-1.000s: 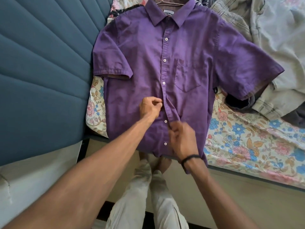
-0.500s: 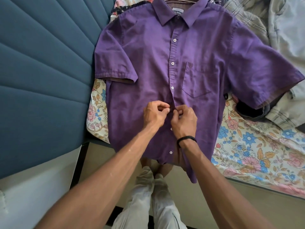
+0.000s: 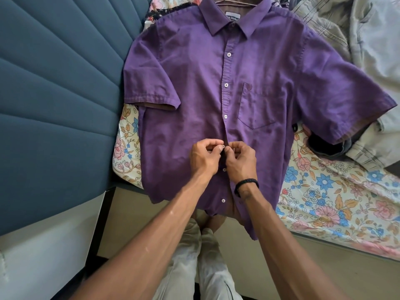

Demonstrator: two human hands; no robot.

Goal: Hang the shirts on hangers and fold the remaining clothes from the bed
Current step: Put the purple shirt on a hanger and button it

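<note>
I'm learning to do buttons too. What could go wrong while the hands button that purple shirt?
The button could slip, since both the left hand and right hand only pinch the purple shirt. Its hem hangs off the bed, so tugging might drag it down.

bare forearms, no sleeves, black braided wristband [image 3: 246, 184] on the right wrist, light grey trousers [image 3: 194, 263] at 6 o'clock

Purple shirt [image 3: 194, 94] flat on bed [image 3: 324, 191]; left hand [image 3: 204, 156] and right hand [image 3: 240, 159] pinch its placket mid-front, below pocket.
</note>
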